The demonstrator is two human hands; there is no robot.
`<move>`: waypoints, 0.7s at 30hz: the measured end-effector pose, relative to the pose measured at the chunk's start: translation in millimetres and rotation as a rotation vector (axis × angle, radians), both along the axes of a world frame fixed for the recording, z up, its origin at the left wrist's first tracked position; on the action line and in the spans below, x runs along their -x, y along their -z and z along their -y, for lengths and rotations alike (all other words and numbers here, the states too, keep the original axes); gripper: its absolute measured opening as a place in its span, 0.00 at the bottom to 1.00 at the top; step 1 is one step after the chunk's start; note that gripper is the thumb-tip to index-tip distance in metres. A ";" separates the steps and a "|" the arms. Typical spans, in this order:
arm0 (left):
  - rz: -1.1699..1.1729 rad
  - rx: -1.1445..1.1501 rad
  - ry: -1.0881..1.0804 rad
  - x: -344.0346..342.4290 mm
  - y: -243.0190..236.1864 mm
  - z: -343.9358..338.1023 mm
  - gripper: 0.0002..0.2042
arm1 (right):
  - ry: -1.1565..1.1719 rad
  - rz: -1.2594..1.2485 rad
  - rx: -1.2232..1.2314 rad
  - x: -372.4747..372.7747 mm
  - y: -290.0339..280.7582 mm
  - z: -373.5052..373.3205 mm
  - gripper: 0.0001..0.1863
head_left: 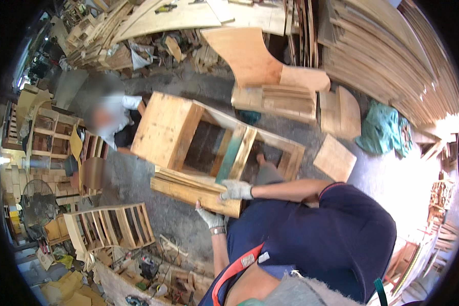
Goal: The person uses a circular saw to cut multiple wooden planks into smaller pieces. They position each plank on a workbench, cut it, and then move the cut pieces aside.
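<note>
A wooden frame (pixel 191 133) with open bays and a greenish crosspiece lies across the floor before me. Along its near side runs a thick wooden board piece (pixel 188 194), which looks like several planks together. My right hand (pixel 236 190), in a pale knitted glove, is closed over the upper edge of this piece near its right end. Below, my left hand (pixel 210 218), gloved with bare fingertips and a watch on the wrist, grips its lower side; some fingers are hidden beneath it. A bare foot (pixel 261 159) shows within the frame's right bay.
A co-worker (pixel 109 120) is at the frame's far left end. Slatted wooden frame (pixel 112 228) stands at lower left, near a cluttered bench (pixel 132 280). Tall board stacks (pixel 377 56) fill the upper right, with a green sack (pixel 385 128) and a loose panel (pixel 335 158) below.
</note>
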State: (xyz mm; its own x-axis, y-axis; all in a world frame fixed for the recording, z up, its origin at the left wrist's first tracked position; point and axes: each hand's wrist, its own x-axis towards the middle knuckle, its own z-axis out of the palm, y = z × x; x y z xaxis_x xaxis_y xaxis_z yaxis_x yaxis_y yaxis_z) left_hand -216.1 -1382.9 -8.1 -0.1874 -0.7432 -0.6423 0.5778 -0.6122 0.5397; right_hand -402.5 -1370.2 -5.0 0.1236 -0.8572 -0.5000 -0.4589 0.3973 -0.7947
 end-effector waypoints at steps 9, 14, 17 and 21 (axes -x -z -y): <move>-0.013 0.007 0.298 228.6 -9.3 135.2 0.32 | 0.670 0.231 0.211 177.2 -4.4 32.4 0.45; 0.017 0.310 0.615 415.8 -37.1 228.3 0.34 | 1.021 0.474 0.467 308.0 -4.7 90.9 0.40; 0.193 0.571 0.689 535.1 -79.4 281.7 0.46 | 1.068 1.053 0.581 416.4 -9.9 148.8 0.41; 0.281 0.688 0.885 614.0 -124.8 341.7 0.50 | 0.985 1.301 0.608 559.7 -20.4 206.1 0.44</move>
State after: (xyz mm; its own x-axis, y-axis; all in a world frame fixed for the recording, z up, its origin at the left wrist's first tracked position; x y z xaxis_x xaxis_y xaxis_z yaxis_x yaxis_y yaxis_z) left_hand -830.1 -1724.7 116.7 -0.7319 -0.6321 -0.2544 -0.1003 -0.2694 0.9578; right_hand -962.2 -1576.3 15.4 -0.4902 -0.8644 -0.1117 0.7565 -0.3583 -0.5470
